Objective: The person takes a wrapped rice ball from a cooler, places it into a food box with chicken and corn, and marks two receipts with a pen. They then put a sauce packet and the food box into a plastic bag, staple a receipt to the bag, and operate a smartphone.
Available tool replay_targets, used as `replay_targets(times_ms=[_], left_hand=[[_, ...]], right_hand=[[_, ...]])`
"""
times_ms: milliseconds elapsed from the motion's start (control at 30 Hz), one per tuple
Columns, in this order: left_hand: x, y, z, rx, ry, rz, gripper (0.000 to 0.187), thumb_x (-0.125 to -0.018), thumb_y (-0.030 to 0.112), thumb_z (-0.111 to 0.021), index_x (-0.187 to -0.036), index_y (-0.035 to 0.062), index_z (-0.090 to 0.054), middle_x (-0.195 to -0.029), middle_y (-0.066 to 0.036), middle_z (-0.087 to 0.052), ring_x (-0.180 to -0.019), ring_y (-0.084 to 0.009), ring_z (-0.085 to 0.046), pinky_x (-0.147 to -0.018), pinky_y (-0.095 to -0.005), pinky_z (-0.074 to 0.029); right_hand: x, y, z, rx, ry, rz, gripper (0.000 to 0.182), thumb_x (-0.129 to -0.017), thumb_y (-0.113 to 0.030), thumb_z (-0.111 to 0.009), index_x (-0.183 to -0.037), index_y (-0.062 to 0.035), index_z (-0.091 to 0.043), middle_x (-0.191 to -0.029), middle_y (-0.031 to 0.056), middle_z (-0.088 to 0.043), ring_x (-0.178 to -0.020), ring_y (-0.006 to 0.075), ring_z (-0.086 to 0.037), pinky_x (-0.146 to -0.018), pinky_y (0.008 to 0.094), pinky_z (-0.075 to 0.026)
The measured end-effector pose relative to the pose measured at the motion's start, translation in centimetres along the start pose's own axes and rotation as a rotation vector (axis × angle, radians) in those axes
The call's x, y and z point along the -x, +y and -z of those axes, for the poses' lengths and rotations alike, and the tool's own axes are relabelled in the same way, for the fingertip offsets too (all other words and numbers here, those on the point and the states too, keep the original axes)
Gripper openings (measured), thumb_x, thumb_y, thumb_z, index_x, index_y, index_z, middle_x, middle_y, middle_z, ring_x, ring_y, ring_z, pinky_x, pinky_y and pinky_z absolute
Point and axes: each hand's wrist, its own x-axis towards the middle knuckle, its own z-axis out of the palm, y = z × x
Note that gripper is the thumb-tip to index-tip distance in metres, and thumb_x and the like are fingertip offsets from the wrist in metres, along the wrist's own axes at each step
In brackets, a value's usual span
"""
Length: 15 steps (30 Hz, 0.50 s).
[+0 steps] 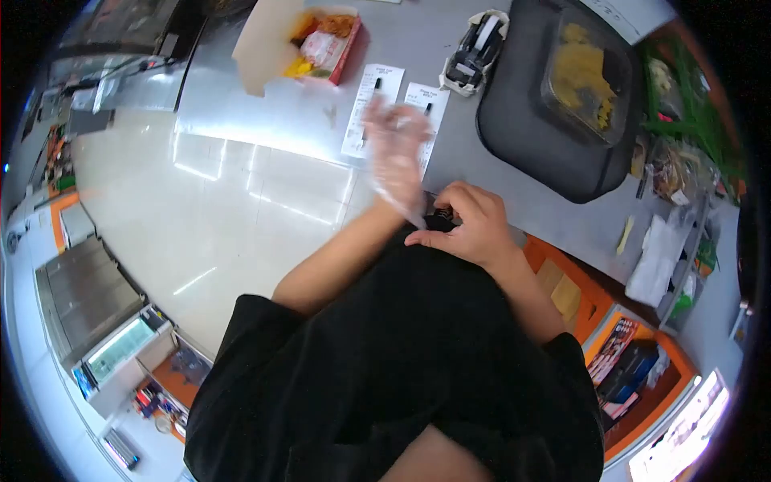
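Glove [395,165] on the left hand [399,135], over the receipts [385,79], should be light, flimsy and slippery, best pinched at its cuff [404,210]. Whether that hand or the right hand [479,223] grips anything, I cannot tell.

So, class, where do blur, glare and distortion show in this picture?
Head view: left hand smeared, probably by motion, right hand sharper; head view: bright streaks glare off the floor; head view: the scene curves towards black corners.
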Motion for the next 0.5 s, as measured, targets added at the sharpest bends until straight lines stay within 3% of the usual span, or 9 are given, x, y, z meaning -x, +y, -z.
replay_targets(times_ms=[33,133,233,367,467,500], left_hand=[[1.0,1.6,-3.2,0.350,0.061,0.220,0.057,-0.094,0.003,-0.058,-0.143,0.0031,-0.030,-0.121,-0.012,-0.051,-0.103,-0.0214,-0.057,-0.087,-0.0321,-0.055],[3.3,3.1,-5.3,0.361,-0.084,0.465,0.065,-0.090,0.004,-0.065,-0.145,0.0024,-0.029,-0.119,-0.012,-0.050,-0.098,-0.0181,-0.057,-0.084,-0.0314,-0.054],[5.1,2.7,-5.0,0.094,-0.244,0.492,0.070,-0.087,0.014,-0.072,-0.143,0.0019,-0.031,-0.117,-0.012,-0.053,-0.086,-0.0158,-0.063,-0.077,-0.0306,-0.052],[7.6,3.6,-4.0,-0.074,-0.661,0.312,0.050,-0.088,0.020,-0.070,-0.127,-0.0018,-0.050,-0.102,-0.017,-0.064,-0.082,-0.0274,-0.067,-0.078,-0.0379,-0.054],[6.9,6.0,-2.7,-0.061,-0.955,0.668,0.039,-0.097,0.022,-0.059,-0.130,-0.0002,-0.054,-0.121,-0.018,-0.061,-0.104,-0.0254,-0.064,-0.087,-0.0371,-0.051],[7.0,6.4,-2.5,-0.108,-0.962,0.427,0.036,-0.096,0.021,-0.059,-0.125,-0.0008,-0.055,-0.112,-0.019,-0.063,-0.099,-0.0301,-0.065,-0.084,-0.0395,-0.051]], right_hand=[[0.4,0.0,-0.1,0.064,0.011,0.002,0.057,-0.068,-0.055,-0.085,-0.073,-0.0060,-0.055,-0.071,0.0080,-0.057,-0.059,0.0270,-0.059,-0.054,0.0367,-0.047],[4.6,2.0,-0.8,0.008,0.036,0.015,0.044,-0.074,-0.035,-0.085,-0.073,-0.0052,-0.053,-0.070,0.0094,-0.056,-0.058,0.0276,-0.058,-0.054,0.0388,-0.047],[7.7,3.6,-1.5,-0.058,0.109,0.001,0.029,-0.076,-0.017,-0.080,-0.074,-0.0045,-0.054,-0.071,0.0104,-0.057,-0.057,0.0267,-0.058,-0.053,0.0385,-0.047],[10.1,3.7,-0.3,-0.114,0.201,-0.045,0.020,-0.074,-0.003,-0.074,-0.074,-0.0041,-0.054,-0.070,0.0112,-0.057,-0.055,0.0256,-0.058,-0.051,0.0364,-0.047],[10.4,3.8,0.0,-0.066,0.278,-0.005,0.021,-0.072,0.002,-0.074,-0.074,-0.0031,-0.054,-0.068,0.0110,-0.057,-0.054,0.0259,-0.057,-0.050,0.0337,-0.046],[10.5,3.9,0.2,-0.044,0.297,0.001,0.020,-0.072,0.003,-0.073,-0.074,-0.0029,-0.054,-0.068,0.0111,-0.058,-0.054,0.0261,-0.058,-0.050,0.0331,-0.046]])
